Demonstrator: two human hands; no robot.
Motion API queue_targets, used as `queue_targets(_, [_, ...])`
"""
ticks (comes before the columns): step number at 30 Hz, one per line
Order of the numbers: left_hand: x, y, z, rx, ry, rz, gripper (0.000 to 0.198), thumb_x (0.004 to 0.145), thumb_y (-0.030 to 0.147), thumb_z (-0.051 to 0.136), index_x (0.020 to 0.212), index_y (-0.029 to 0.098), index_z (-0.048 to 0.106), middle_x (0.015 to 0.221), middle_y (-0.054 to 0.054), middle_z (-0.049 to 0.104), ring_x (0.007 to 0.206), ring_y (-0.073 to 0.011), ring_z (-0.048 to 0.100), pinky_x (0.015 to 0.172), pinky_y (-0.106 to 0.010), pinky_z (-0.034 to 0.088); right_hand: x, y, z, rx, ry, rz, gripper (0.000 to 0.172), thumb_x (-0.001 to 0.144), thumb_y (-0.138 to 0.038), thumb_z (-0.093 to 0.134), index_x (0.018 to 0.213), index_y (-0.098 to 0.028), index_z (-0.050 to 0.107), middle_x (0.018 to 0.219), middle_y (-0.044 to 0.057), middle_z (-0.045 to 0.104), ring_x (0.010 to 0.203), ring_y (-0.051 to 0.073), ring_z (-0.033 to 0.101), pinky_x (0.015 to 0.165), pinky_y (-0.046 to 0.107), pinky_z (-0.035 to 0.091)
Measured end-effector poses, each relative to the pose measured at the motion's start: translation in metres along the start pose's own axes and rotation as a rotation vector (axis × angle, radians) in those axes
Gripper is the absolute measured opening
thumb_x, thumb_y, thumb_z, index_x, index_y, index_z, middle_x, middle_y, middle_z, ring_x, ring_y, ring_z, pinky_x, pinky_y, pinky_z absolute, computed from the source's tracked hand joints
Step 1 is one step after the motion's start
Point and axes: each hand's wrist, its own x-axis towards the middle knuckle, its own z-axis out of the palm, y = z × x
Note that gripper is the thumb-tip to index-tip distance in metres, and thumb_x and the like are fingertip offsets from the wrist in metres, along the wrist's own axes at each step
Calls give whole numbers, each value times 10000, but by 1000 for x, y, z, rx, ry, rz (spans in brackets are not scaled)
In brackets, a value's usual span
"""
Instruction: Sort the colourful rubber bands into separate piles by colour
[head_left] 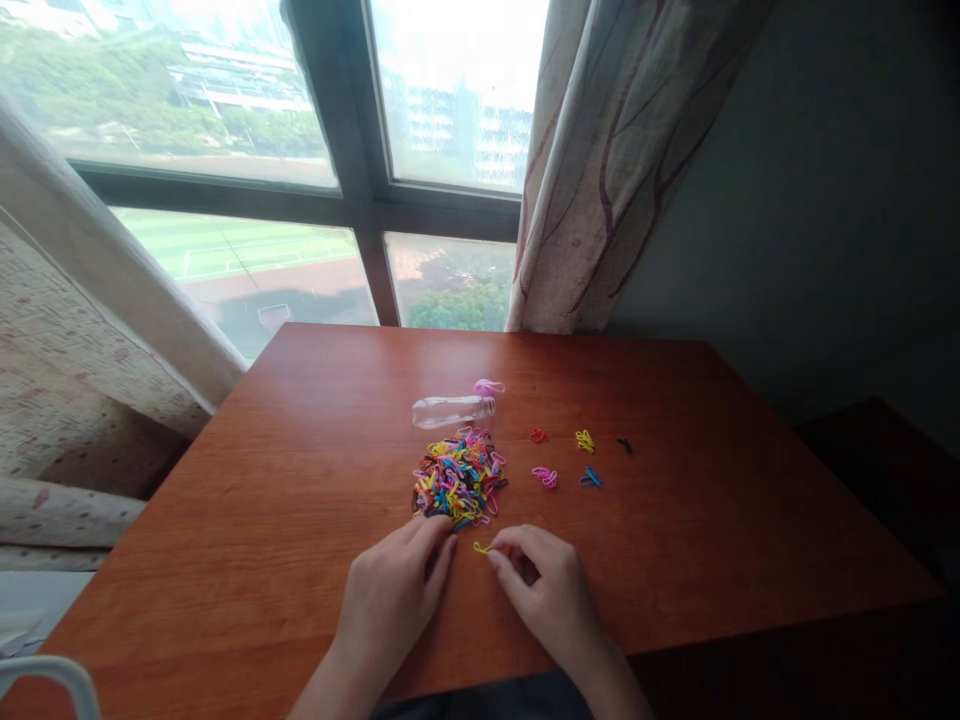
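A heap of small coloured rubber bands (458,477) lies in the middle of the wooden table (300,480). My left hand (397,590) rests flat just below the heap, its fingertips touching the heap's near edge, fingers stretched out. My right hand (544,590) pinches a yellow rubber band (481,547) at its fingertips, just right of the left hand. Small sorted groups lie to the right of the heap: red bands (538,435), yellow bands (584,440), a black band (625,445), pink bands (545,476) and blue bands (590,478).
A clear plastic bottle (452,410) lies on its side behind the heap, with a pink cap (487,386) beside its mouth. Beyond the table are a window (315,150) and a curtain (607,170). A patterned cushion (67,400) sits at the left.
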Motion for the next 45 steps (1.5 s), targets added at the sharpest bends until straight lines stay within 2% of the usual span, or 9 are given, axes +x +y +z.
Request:
queue_targets(5, [-1, -2, 0, -6, -15, 2, 172, 955, 277, 483, 950, 256, 653, 897, 11, 750, 753, -184, 726, 596, -261, 477, 13, 29, -33, -104, 131, 60, 182, 926, -308, 555, 840, -207, 678, 668, -1, 637, 554, 135, 555, 545, 227, 411])
queue_targets(8, [0, -2, -1, -22, -22, -3, 169, 953, 268, 484, 928, 257, 651, 879, 17, 743, 749, -181, 721, 593, -260, 466, 31, 55, -62, -241, 275, 84, 215, 911, -377, 578, 849, -204, 689, 649, -2, 623, 550, 141, 548, 558, 238, 412])
queue_targets(11, [0, -2, -2, -34, -26, -7, 165, 951, 269, 487, 914, 257, 647, 866, 20, 737, 738, -176, 714, 586, -257, 454, 51, 78, -86, -355, 332, 110, 256, 907, -412, 562, 848, -195, 685, 613, -3, 595, 543, 148, 540, 571, 251, 401])
queue_targets(16, [0, -4, -1, -54, -24, -3, 161, 946, 266, 487, 911, 256, 644, 865, 18, 733, 740, -172, 708, 595, -254, 452, 72, 99, -99, -478, 358, 120, 313, 902, -456, 526, 816, -195, 676, 585, -5, 587, 534, 148, 540, 562, 258, 370])
queue_targets(24, [-1, -6, 2, -57, -12, -4, 149, 944, 273, 498, 915, 259, 643, 866, 20, 734, 734, -177, 709, 588, -258, 447, 67, 102, -93, -476, 374, 122, 316, 888, -450, 526, 880, -189, 703, 581, -5, 594, 529, 154, 554, 575, 264, 387])
queue_targets(28, [0, -5, 1, -91, 0, -13, 140, 942, 265, 503, 924, 255, 642, 886, 17, 742, 748, -173, 713, 608, -252, 462, 56, 89, -83, -424, 351, 83, 276, 900, -406, 532, 884, -189, 702, 596, -6, 597, 529, 149, 548, 577, 260, 403])
queue_targets(32, [0, -5, 1, -125, 30, -17, 132, 936, 253, 514, 946, 255, 645, 923, 21, 752, 776, -168, 721, 633, -249, 482, 41, 68, -63, -341, 342, 44, 228, 909, -364, 553, 868, -194, 700, 639, -4, 618, 541, 140, 556, 578, 247, 423])
queue_targets(38, [-2, -7, 3, -130, 88, 2, 156, 931, 259, 522, 1030, 255, 643, 967, 20, 763, 807, -177, 735, 648, -256, 502, 15, 39, -30, -173, 211, 20, 171, 935, -265, 528, 886, -206, 680, 739, 14, 667, 610, 146, 596, 597, 235, 441])
queue_targets(45, [0, -6, 1, -121, 22, 27, 159, 936, 253, 510, 1004, 260, 654, 929, 20, 754, 784, -176, 723, 633, -253, 488, 3, 14, -4, -184, 36, -42, 139, 926, -191, 524, 853, -221, 639, 731, 0, 642, 660, 160, 587, 639, 260, 394])
